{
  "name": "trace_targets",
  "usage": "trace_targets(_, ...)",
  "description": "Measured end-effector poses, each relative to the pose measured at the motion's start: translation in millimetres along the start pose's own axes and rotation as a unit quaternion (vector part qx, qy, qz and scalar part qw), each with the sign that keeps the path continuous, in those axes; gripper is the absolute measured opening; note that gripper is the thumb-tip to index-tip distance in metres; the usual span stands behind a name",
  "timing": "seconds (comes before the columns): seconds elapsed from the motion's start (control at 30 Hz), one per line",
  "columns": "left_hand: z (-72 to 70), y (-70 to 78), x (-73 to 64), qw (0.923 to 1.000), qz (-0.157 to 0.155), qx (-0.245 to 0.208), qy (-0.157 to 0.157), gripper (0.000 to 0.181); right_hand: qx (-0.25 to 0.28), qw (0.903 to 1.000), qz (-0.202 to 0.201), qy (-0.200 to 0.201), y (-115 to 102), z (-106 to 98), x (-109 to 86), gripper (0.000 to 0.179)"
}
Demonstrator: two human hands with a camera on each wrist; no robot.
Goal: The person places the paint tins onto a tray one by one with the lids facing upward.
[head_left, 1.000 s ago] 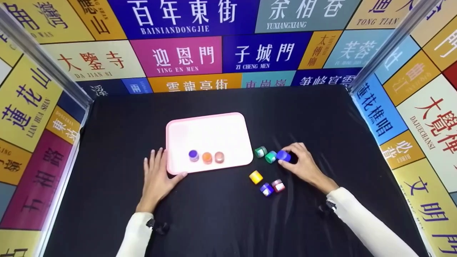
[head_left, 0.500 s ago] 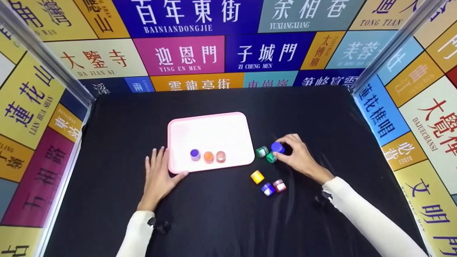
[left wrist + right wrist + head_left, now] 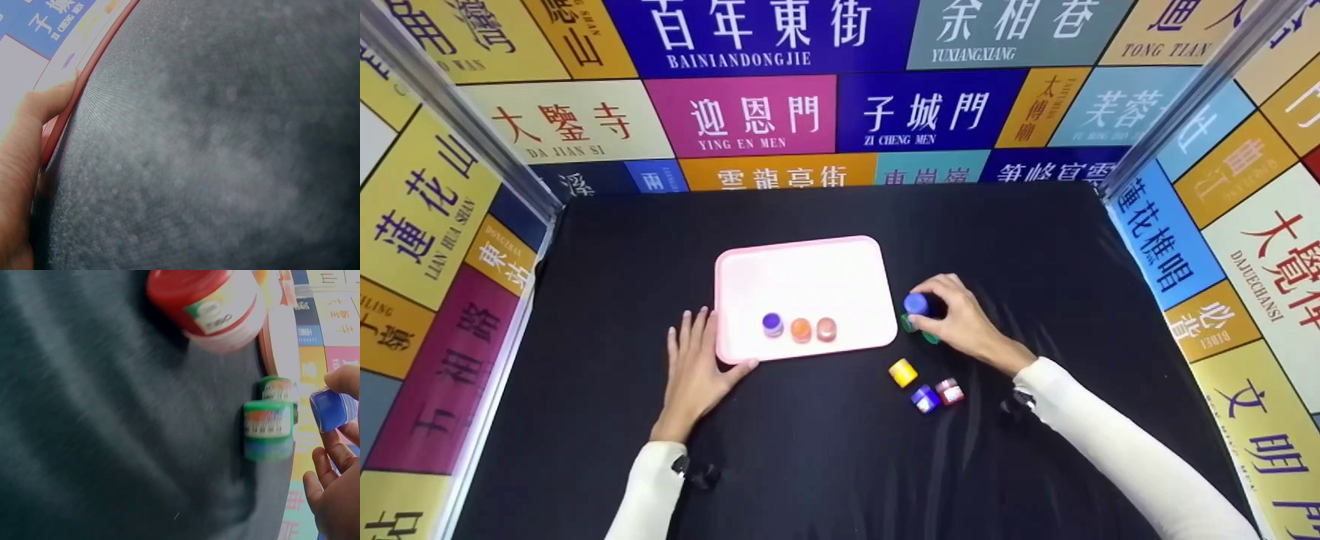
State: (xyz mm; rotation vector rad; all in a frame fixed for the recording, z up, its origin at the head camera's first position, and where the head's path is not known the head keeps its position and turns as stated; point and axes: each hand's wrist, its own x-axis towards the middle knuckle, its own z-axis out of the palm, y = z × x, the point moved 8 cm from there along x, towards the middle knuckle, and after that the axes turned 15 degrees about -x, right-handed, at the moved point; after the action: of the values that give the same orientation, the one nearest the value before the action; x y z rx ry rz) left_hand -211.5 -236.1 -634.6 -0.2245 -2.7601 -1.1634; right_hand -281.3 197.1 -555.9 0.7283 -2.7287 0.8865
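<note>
My right hand [image 3: 969, 319] pinches a blue paint jar [image 3: 916, 304] between thumb and fingers, above two green paint jars. In the right wrist view the blue jar [image 3: 331, 409] is clear of the cloth, and a light green jar [image 3: 269, 430] stands before a darker green jar [image 3: 278, 389]. My left hand [image 3: 694, 375] lies at the near left corner of a pink-rimmed white tray [image 3: 802, 277], fingers straight along its side. Its thumb [image 3: 53, 101] touches the rim in the left wrist view. On the tray stand a purple jar [image 3: 772, 325], an orange jar [image 3: 801, 330] and a copper-coloured jar [image 3: 826, 328].
Right of the tray's near corner, a yellow jar [image 3: 903, 373], a dark blue jar [image 3: 925, 399] and a red jar [image 3: 950, 391] sit close together on the black cloth [image 3: 825, 465]. Panels with printed signs [image 3: 742, 116] wall in the back and sides.
My right hand has carried the blue jar leftward and a little away from me, from beside the green jars to over them, towards the tray. My left hand keeps its place.
</note>
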Motion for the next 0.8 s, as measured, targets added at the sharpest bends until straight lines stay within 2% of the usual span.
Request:
trace_targets(0.47,0.4,2.1,1.8,1.0000,0.009,0.000,-0.001,0.115,0.010,0.9985,-0.052,-0.015,-24.7,36.9,17.2,0.036)
trace_targets(0.8,-1.2,0.2,-0.4,1.0000,0.007,-0.002,0.004,0.116,0.014,0.9977,-0.038,-0.055,-36.2,59.5,23.5,0.032)
